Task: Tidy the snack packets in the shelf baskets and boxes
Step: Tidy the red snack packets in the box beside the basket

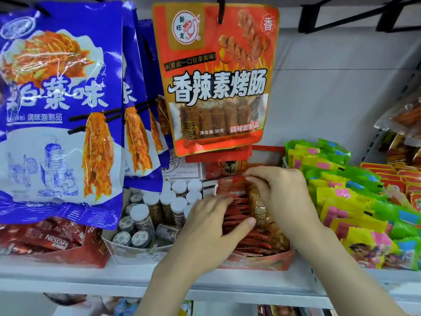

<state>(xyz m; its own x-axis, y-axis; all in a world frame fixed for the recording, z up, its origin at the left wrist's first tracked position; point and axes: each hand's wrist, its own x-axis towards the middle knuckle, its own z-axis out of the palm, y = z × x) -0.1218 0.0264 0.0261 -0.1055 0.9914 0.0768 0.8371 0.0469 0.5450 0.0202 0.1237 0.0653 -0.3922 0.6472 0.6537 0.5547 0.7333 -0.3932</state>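
While the large blue-and-white hanging snack bags (59, 110) and the red-and-orange hanging sausage-snack pouch (216, 80) overhang the white metal shelf (68, 274), both hands work below them in the red cardboard display box (257, 261), which holds a row of slim red and amber snack packets (241, 208). The right hand (282, 192) curls its fingers over the back packets' top edges, pinching them; the left hand (211, 226) lies with spread, fairly straight fingers pressing the front ones. To do this well, I would squeeze the row upright and level the tops. Room is tight: the white-capped jars (164, 201) crowd the left, the yellow-green packets (341, 190) the right, and the pouch hangs just above.
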